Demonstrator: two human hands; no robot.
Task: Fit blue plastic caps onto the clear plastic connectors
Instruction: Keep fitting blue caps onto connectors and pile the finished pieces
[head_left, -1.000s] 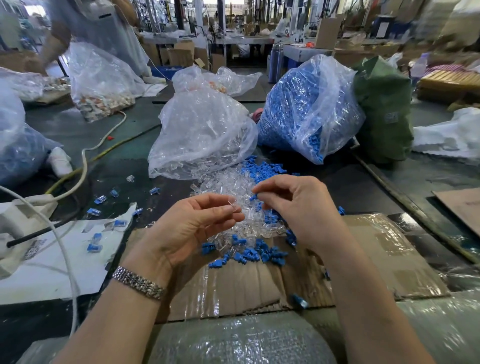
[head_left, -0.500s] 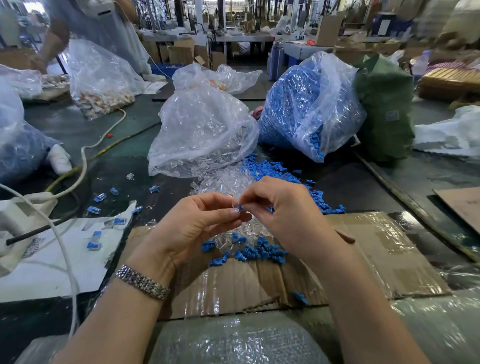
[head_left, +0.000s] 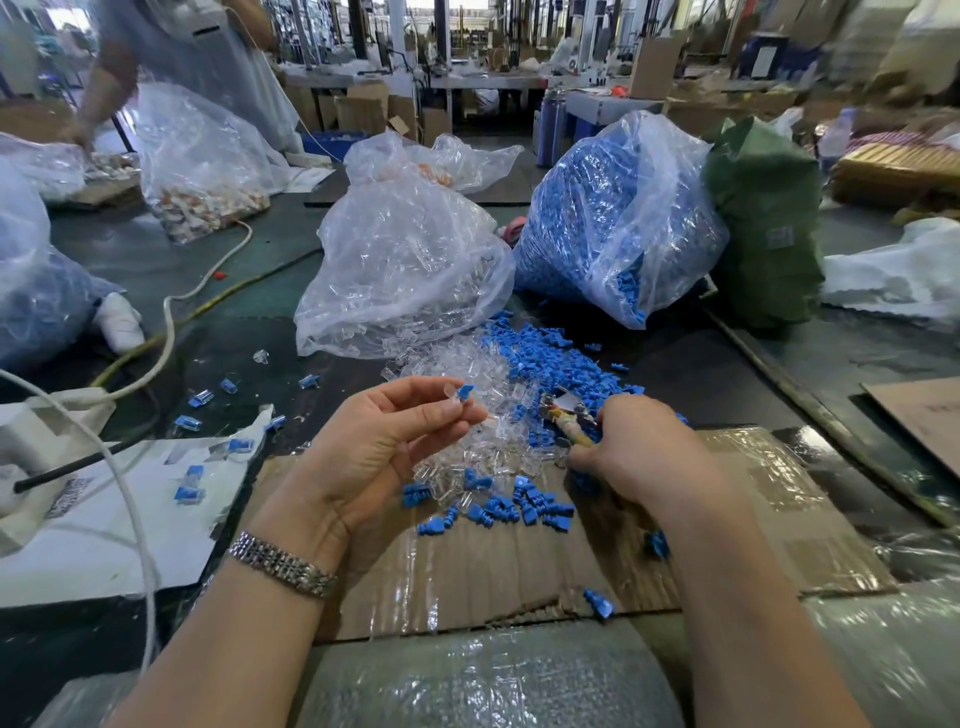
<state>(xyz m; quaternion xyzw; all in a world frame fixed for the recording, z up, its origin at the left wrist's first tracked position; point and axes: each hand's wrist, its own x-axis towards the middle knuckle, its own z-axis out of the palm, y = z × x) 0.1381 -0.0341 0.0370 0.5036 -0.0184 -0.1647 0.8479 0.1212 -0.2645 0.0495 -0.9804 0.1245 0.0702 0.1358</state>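
My left hand (head_left: 379, 452) pinches a clear plastic connector with a blue cap (head_left: 460, 396) on its end, held up at the fingertips. My right hand (head_left: 639, 452) is lower and to the right, curled round the worn handle of a small metal tool (head_left: 563, 415) lying on the parts. Between the hands lies a heap of loose clear connectors (head_left: 467, 374). Behind and to the right of it is a heap of blue caps (head_left: 550, 364). More blue caps (head_left: 498, 504) lie scattered on the cardboard sheet (head_left: 467, 577).
A clear bag of connectors (head_left: 405, 260) and a bag of blue caps (head_left: 613, 218) stand behind the heaps, beside a green sack (head_left: 763, 218). Capped pieces (head_left: 189, 483) lie on white paper at left. Cables (head_left: 166, 332) cross the left. A person (head_left: 171, 47) works far left.
My right hand has left the left hand's fingertips, dropped to the right and taken hold of the tool. The left hand keeps the connector, now with the blue cap on it.
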